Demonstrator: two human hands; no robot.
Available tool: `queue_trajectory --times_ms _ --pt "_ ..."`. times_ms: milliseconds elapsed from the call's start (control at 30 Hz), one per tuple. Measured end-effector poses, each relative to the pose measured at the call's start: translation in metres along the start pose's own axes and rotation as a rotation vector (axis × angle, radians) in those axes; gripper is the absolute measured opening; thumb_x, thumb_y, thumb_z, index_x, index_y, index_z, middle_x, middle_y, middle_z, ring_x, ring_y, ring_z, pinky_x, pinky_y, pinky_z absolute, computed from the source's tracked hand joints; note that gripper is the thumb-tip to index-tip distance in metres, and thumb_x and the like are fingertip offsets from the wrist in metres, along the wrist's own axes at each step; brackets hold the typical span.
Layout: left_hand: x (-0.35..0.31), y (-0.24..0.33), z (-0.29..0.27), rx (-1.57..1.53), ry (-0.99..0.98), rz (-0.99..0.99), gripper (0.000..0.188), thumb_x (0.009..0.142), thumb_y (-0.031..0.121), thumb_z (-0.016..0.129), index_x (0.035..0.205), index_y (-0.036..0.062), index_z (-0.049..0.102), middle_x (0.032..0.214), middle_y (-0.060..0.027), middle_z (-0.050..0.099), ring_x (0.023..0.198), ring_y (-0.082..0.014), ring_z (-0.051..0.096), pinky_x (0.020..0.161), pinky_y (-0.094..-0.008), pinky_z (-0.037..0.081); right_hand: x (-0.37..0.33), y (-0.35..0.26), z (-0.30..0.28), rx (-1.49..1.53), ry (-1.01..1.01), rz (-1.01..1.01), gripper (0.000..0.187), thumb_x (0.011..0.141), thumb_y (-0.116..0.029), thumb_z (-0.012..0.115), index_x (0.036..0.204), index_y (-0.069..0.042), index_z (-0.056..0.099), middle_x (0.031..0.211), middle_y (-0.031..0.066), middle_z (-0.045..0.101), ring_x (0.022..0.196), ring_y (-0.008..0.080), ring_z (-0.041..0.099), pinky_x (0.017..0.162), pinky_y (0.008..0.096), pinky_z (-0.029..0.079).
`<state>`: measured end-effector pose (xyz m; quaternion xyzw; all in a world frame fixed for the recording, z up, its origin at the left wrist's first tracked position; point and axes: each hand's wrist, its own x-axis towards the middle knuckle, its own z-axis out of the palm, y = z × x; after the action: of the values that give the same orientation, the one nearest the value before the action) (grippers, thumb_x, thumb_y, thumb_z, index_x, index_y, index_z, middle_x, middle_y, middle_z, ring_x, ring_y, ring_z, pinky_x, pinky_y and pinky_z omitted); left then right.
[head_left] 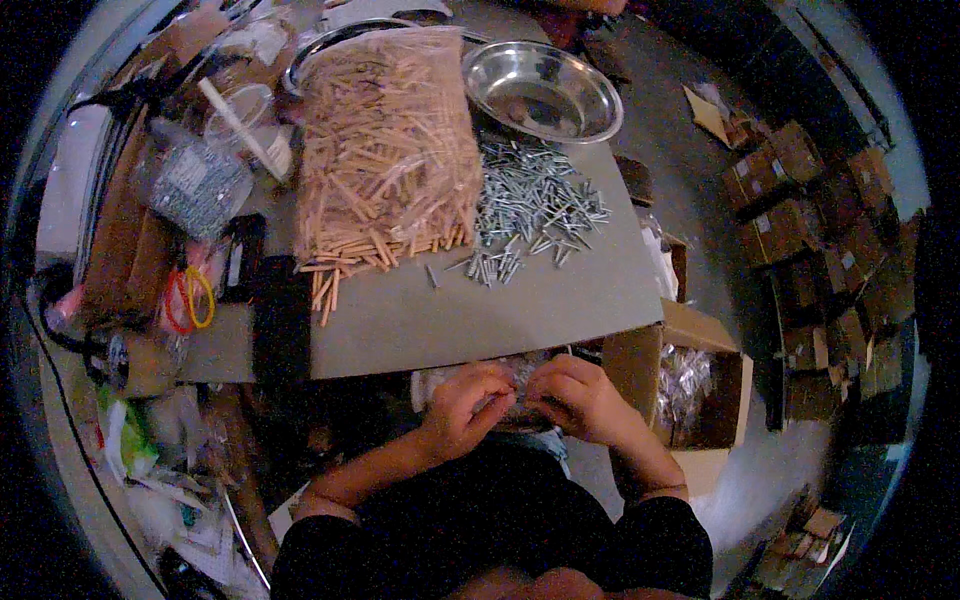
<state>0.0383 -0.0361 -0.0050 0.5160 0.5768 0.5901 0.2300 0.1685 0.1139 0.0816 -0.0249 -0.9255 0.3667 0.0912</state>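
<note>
My left hand (pixel 470 405) and my right hand (pixel 578 396) meet in front of my body, just off the table's near edge. The fingers of both are drawn into a pinch, and what they hold is too small or too dark to make out. Under them shows something pale and partly see-through (pixel 428 388), mostly covered by the hands. On the table (pixel 480 325), a clear plastic bag of wooden dowels (pixel 385 150) lies with several dowels spilling from its near end. Right of it spreads a heap of silvery metal screws or pins (pixel 530 205).
A shiny steel bowl (pixel 545 92) stands behind the metal heap. At left are a clear bag of small grey parts (pixel 203 185) and red and yellow rings (pixel 190 300). An open cardboard box (pixel 690 322) with small clear packets sits by my right arm; stacked cartons (pixel 800 240) stand farther right.
</note>
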Motion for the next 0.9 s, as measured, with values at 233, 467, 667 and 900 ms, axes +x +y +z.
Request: queue_trajectory --times_ms 233,467,667,900 --pt "0.014 0.026 -0.001 0.183 0.065 0.126 0.009 0.069 0.009 0.068 0.071 0.0038 0.06 0.074 -0.0111 0.06 0.069 -0.0272 0.059 0.065 -0.0366 0.048 0.001 -0.001 0.003 0.164 0.05 -0.027 0.019 0.075 -0.009 0.068 0.088 -0.007 0.056 0.085 0.0109 0.057 0.08 0.0336 0.055 0.068 0.0393 0.047" --pt "0.008 0.011 0.016 -0.06 0.145 0.244 0.009 0.071 0.009 0.067 0.073 0.0033 0.061 0.072 -0.0096 0.06 0.067 -0.0245 0.058 0.065 -0.0355 0.048 -0.029 0.01 0.009 0.326 0.005 -0.04 0.016 0.08 -0.015 0.058 0.09 -0.005 0.052 0.093 0.015 0.054 0.09 0.0366 0.051 0.076 0.0449 0.043" --pt "0.01 -0.007 0.022 -0.043 -0.164 -0.153 0.013 0.08 0.011 0.061 0.087 0.0003 0.063 0.086 -0.0119 0.064 0.075 -0.0289 0.061 0.069 -0.0353 0.049 -0.074 0.028 -0.024 0.047 0.111 0.333 0.015 0.076 -0.011 0.068 0.075 -0.004 0.055 0.073 0.0099 0.054 0.071 0.0273 0.053 0.061 0.0355 0.043" --pt "-0.016 -0.072 0.029 0.477 -0.483 -0.286 0.032 0.084 0.018 0.056 0.112 0.0025 0.057 0.115 -0.0189 0.055 0.107 -0.0347 0.052 0.093 -0.0396 0.041 -0.165 0.036 -0.092 -0.8 0.591 1.025 0.023 0.071 -0.013 0.072 0.076 -0.001 0.053 0.07 0.012 0.054 0.063 0.0269 0.052 0.057 0.0345 0.042"
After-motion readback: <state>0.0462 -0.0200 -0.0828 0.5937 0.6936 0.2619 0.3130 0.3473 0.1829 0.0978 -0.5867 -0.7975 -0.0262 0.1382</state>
